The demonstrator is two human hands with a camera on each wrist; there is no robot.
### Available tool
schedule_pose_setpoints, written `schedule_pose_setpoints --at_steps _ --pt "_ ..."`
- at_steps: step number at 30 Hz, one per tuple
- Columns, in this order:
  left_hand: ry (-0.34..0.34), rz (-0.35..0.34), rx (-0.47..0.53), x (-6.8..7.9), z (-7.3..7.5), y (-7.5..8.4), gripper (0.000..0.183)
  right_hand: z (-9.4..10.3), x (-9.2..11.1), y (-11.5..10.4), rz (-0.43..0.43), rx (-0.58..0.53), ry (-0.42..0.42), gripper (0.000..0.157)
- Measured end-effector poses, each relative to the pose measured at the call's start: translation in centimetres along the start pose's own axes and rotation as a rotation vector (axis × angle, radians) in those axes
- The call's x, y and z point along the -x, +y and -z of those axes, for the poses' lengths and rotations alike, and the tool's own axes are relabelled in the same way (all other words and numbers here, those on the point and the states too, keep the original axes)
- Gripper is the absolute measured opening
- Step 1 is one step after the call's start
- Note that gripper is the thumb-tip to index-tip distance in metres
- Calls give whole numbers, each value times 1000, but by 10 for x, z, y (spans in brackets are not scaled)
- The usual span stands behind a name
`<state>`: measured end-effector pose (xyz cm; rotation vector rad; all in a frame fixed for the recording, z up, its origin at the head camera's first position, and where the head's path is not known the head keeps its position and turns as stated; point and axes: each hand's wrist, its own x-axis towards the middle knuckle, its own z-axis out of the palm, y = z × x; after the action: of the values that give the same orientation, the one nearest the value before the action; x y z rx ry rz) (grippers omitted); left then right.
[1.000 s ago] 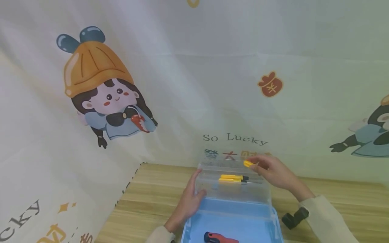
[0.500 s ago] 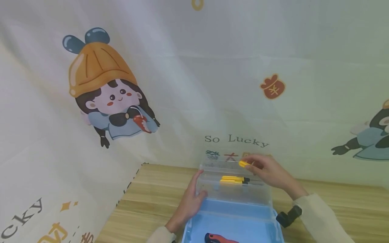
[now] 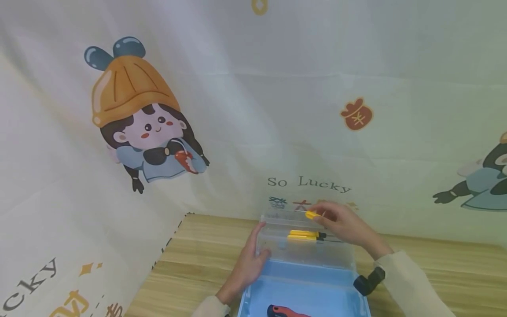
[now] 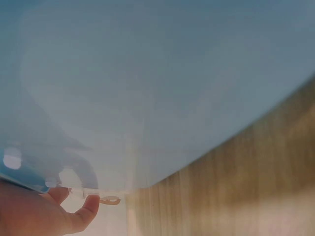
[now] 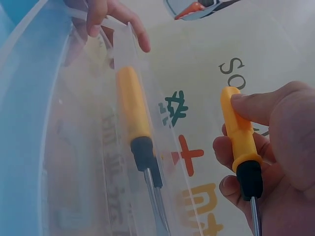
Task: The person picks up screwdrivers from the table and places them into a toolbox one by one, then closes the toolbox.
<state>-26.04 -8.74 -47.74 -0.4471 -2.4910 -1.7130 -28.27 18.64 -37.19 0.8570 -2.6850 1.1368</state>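
In the head view my right hand [image 3: 341,222] is above the far right part of a raised clear plastic lid [image 3: 305,251]. Its thumb and fingers pinch a screwdriver [image 5: 240,128] by the yellow handle, with the metal shaft pointing down in the right wrist view. Two more yellow-handled screwdrivers [image 3: 303,235] lie side by side in the lid's narrow compartment. My left hand [image 3: 247,264] grips the lid's left end, thumb on the near side and fingers behind. Below the lid, a blue box [image 3: 261,290] holds a red and black tool handle [image 3: 287,311], partly cut off by the frame.
The box stands on a wood-grain table [image 3: 206,246]. A pale printed curtain [image 3: 245,110] hangs right behind the lid and along the left side. A black device [image 3: 369,281] is strapped at my right wrist, close to the box's right rim.
My right hand has moved left over the lid with the screwdriver. The left hand keeps its grip on the lid, and the two screwdrivers in the compartment stay in place.
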Motion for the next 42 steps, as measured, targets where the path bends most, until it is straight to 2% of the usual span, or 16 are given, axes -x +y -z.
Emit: schedule_pose_setpoints --at_steps 9,14,20,27,36,42 --pt "-6 -5 -5 0 0 -2 68 -6 -6 -1 -33 0 -12 28" --pt "-4 -5 -4 -1 0 -3 68 -9 -9 0 -18 -6 -25 28" --pt "-6 27 -3 0 0 -4 69 -14 -13 0 21 5 -35 29" --pt "-7 20 -6 -1 0 -5 70 -20 -15 0 -8 45 -42 28" --pt "-11 33 3 -1 1 -4 70 -25 -18 2 25 44 -32 26" --pt "-12 32 9 -1 1 -4 70 -29 -20 5 7 51 -37 27"
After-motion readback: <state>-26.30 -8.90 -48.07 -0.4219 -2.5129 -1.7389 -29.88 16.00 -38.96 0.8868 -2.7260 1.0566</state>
